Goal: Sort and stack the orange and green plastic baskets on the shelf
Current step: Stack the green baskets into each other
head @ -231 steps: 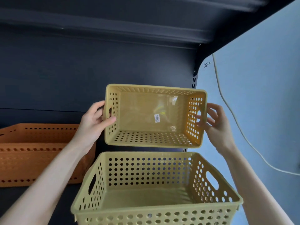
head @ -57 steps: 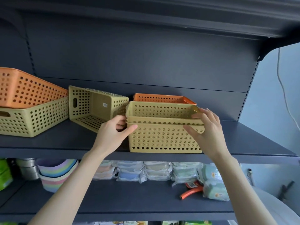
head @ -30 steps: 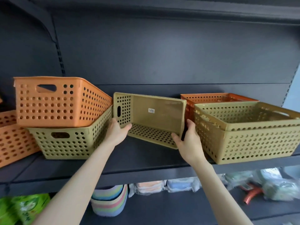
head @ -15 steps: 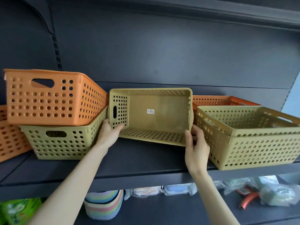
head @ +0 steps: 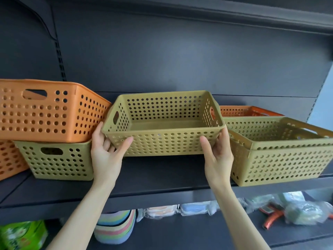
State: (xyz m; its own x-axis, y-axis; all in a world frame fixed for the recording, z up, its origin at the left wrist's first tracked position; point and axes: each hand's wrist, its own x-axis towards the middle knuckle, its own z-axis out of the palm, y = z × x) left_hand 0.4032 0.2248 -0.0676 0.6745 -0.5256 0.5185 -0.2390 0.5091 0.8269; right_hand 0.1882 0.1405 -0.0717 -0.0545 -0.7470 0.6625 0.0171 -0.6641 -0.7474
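Both the left hand (head: 106, 152) and right hand (head: 217, 152) clamp the green perforated plastic basket (head: 162, 141), long axis left-right, just left of the nested green stack (head: 288, 159).

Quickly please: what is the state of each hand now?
Left hand: holds the middle green basket at its left end.
Right hand: holds the same basket at its right end.

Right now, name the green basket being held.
The middle green basket, gripped at its front corners by the left hand and right hand. The left green basket and right green stack sit on the shelf.
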